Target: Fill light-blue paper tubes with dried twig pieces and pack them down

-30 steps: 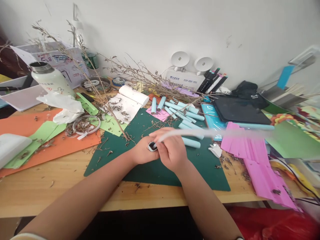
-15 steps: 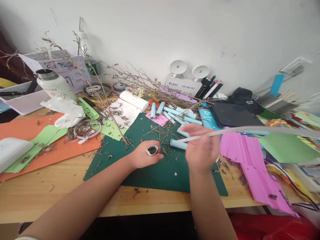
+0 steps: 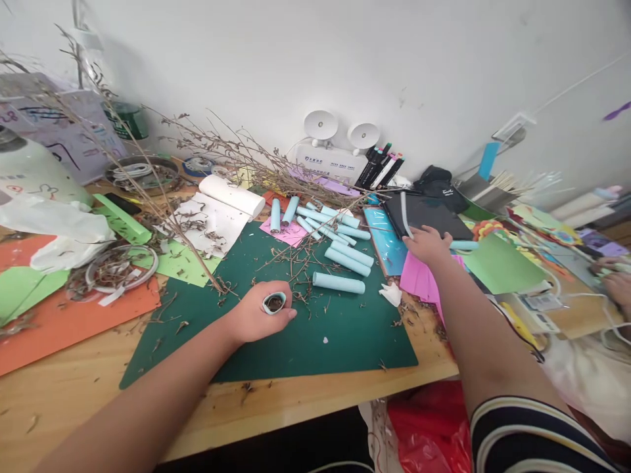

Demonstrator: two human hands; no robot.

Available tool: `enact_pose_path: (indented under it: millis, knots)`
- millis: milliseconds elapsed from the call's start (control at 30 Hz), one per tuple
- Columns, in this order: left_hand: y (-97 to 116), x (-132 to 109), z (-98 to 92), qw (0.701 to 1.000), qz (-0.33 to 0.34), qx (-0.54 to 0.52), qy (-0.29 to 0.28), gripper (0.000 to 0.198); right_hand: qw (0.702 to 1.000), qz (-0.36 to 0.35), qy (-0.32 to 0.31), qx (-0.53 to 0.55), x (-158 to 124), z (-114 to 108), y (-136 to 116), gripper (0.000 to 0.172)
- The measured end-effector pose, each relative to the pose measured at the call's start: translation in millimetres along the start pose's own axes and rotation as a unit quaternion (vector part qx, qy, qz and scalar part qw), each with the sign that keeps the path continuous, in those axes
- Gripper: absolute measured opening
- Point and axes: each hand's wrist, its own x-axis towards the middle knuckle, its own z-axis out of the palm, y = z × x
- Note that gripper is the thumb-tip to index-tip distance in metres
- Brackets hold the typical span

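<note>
My left hand (image 3: 261,314) is closed around an upright light-blue paper tube (image 3: 274,303), with dry brown plant bits inside its open top. It hovers over the green cutting mat (image 3: 315,358). My right hand (image 3: 428,246) reaches to the right, above the pink paper strips (image 3: 419,279) and near a black tablet-like slab (image 3: 428,217). A translucent whitish stick (image 3: 405,213) sticks up from its fingers. Several more light-blue paper tubes (image 3: 339,282) lie on the mat and behind it. Dry twigs (image 3: 296,256) and crumbled leaves are scattered between them.
Long dry branches (image 3: 231,148) lean across the back. At left are a pale bottle (image 3: 39,164), a tape roll (image 3: 121,268) and orange paper (image 3: 108,322). Markers (image 3: 382,167) stand by a white emergency light (image 3: 330,161). Another person's hand (image 3: 618,289) shows at the right edge.
My right hand has moved away from the left one, rightward and farther back, with the whitish stick. My left hand still grips the paper tube. The view has turned to the right.
</note>
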Motion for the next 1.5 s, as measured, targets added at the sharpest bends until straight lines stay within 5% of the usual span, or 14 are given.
enact_pose_path:
  millis: [267,400,500,600,700,800,967,1100,1200,1333,1500]
  knots:
    - [1,0,-0.9,1.000,0.017,-0.005,-0.015,0.016,0.999,-0.030,-0.008,-0.006,-4,-15,-15,0.024]
    - [-1,-1,0.5,1.000,0.006,-0.016,-0.007,0.015,0.992,-0.092,0.034,0.074,-45,-21,-69,0.036]
    - [-3,-1,1.1,1.000,0.001,-0.025,0.001,0.017,0.966,-0.193,-0.016,0.169,-96,-15,-130,0.037]
    - [-4,-2,1.3,1.000,-0.005,-0.028,0.007,0.018,0.800,-0.306,-0.111,0.504,-143,-9,-186,0.042]
    - [-2,-2,1.4,1.000,-0.016,-0.019,0.014,0.017,0.641,-0.336,-0.162,0.671,-168,-9,-218,0.053]
    - [-1,-2,1.4,1.000,-0.012,-0.017,0.018,0.016,0.572,-0.319,-0.151,0.741,-173,-11,-229,0.030]
    - [-1,-1,0.6,1.000,0.003,-0.013,0.009,0.016,0.557,-0.249,-0.113,0.784,-167,-24,-232,0.008]
    - [-1,-2,1.5,1.000,0.014,-0.020,0.012,0.015,0.525,-0.237,-0.181,0.797,-173,-43,-236,0.012]
    - [-1,-3,1.8,0.999,0.021,-0.032,0.013,0.016,0.504,-0.267,-0.176,0.802,-178,-51,-238,0.012]
    - [2,-2,1.3,0.999,-0.017,-0.038,0.008,0.017,0.524,-0.301,-0.152,0.782,-179,-51,-241,0.012]
    - [3,-2,1.5,0.999,-0.037,-0.026,0.007,0.018,0.536,-0.250,-0.148,0.793,-177,-47,-243,0.015]
